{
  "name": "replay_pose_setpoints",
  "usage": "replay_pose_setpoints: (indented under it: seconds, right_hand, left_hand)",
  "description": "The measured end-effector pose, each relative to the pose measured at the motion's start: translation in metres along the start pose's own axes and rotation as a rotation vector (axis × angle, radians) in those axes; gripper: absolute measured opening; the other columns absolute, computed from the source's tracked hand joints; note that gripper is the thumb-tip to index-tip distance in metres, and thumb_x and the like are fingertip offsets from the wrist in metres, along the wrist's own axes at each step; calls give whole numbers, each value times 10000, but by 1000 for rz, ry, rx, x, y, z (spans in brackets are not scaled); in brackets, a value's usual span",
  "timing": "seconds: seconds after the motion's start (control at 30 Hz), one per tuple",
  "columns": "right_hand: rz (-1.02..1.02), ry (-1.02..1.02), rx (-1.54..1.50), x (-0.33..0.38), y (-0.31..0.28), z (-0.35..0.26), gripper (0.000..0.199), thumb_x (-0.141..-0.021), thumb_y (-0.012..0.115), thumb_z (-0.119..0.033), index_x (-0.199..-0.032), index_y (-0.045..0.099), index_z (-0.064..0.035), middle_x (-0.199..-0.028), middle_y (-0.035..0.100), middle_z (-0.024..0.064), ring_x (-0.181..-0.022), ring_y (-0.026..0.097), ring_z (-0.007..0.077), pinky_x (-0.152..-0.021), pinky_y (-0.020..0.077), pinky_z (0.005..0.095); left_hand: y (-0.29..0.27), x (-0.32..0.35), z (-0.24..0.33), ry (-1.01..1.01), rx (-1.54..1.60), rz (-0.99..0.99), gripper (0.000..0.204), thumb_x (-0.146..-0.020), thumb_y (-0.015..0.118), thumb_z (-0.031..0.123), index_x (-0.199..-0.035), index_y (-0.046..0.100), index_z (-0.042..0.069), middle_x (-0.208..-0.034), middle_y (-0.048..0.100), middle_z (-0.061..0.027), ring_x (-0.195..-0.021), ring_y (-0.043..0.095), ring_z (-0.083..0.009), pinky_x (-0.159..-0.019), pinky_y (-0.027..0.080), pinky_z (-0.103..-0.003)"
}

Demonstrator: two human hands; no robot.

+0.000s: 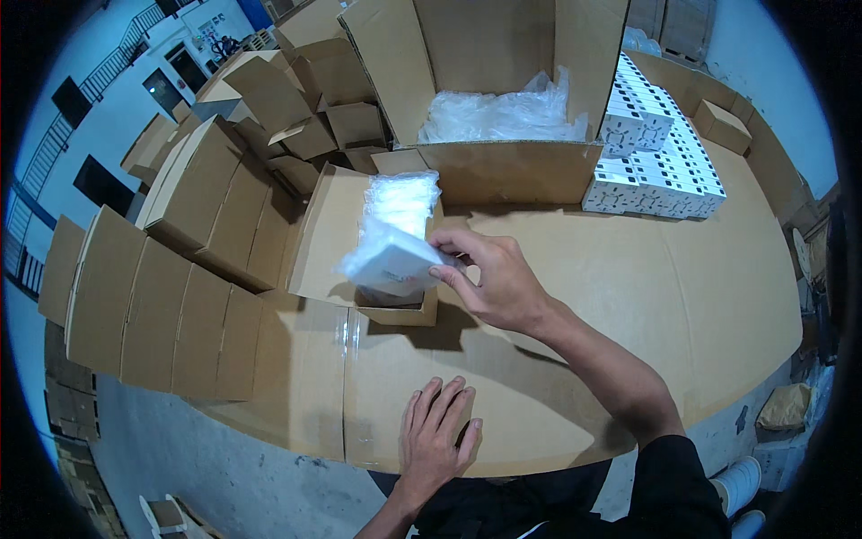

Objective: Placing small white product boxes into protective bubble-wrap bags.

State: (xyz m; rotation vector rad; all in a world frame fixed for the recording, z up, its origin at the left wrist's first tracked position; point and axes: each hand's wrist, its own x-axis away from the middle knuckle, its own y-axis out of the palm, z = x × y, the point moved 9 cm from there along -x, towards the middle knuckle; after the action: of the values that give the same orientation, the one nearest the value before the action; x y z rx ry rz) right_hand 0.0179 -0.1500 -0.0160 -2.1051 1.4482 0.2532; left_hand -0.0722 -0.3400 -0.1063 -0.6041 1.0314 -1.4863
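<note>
Between the thumb and fingers of my right hand (494, 274) is a small white box in clear plastic wrap (393, 262), tilted over the near end of an open cardboard box (400, 315). That cardboard box holds more plastic-wrapped pieces (401, 199) in a row, and its lid flap (328, 238) leans out to the left. My left hand (438, 427) lies on the cardboard-covered table (557, 359) near its front edge, fingers spread, holding nothing.
Behind stands a large open carton (512, 171) with clear plastic bags (503, 112) inside. White patterned boxes (660, 175) are stacked at the back right, near a small brown box (721, 126). Closed cardboard boxes (162, 305) line the left side, with opened cartons (278, 90) beyond.
</note>
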Motion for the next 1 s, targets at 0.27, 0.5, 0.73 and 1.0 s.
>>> replay_pose_setpoints:
  seconds: [0.27, 0.5, 0.73, 1.0]
  right_hand:
    - [-151, -239, 320, -3, 22, -34, 334, -888, 668, -49, -1208, 590, -105, -947, 658, 138, -897, 636, 321, -797, 531, 435]
    - [-223, -274, 513, -7, 46, -44, 295, -892, 641, -58, -1183, 600, -81, -964, 628, 158, -960, 611, 325, -821, 526, 442]
    - [-406, -153, 448, -10, 67, -27, 251, -907, 631, -73, -1157, 631, -52, -1009, 623, 175, -989, 593, 354, -846, 516, 457]
    - [-360, -169, 352, 3, 71, -16, 273, -950, 606, -106, -1213, 632, -40, -989, 624, 146, -999, 575, 324, -881, 481, 447]
  left_hand:
    - [-1, -1, -1, 6, 13, 10, 463, -830, 716, 196, -1274, 639, 89, -1375, 581, -95, -1320, 477, -348, -1118, 351, -521]
    - [-2, -3, 1, 15, 17, 16, 448, -834, 711, 186, -1264, 635, 85, -1357, 585, -98, -1298, 486, -356, -1101, 363, -519]
    - [-4, -4, 1, 27, 23, 25, 447, -821, 715, 169, -1253, 635, 83, -1345, 587, -97, -1289, 485, -355, -1094, 369, -514]
    - [-4, -3, 2, 39, 27, 33, 448, -816, 720, 158, -1250, 639, 82, -1341, 588, -96, -1287, 485, -348, -1094, 372, -506]
